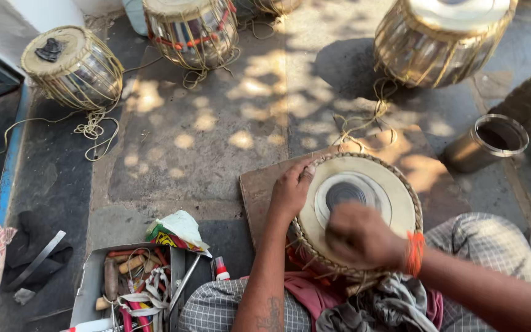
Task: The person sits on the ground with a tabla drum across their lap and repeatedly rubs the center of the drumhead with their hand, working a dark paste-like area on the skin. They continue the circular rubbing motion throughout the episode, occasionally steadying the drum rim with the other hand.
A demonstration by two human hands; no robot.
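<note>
— Closest to my lens sits the checked cloth over the lap, with a pink and grey rag bunched between the knees. What do you see on top of it?

— Biggest thing there is the hand drum, tilted on the lap, its pale skin facing up with a dark round patch in the middle and a braided rim around it. It leans against a flat brown board on the ground.

— And my hands?

— Your left hand grips the drum's left rim, fingers curled over the braid. Your right hand is blurred; it lies clenched on the skin just below the dark patch, and I cannot tell whether it holds anything. An orange thread wraps that wrist.

— Around us?

— Three more rope-laced drums stand on the pavement: one at upper right, one at top centre, a smaller one at upper left with loose cord trailing from it. A metal cup lies on its side at right. At lower left an open tool tray holds handles and cords, with a folded bright packet resting on its edge and a small red-capped bottle just beside it.
</note>
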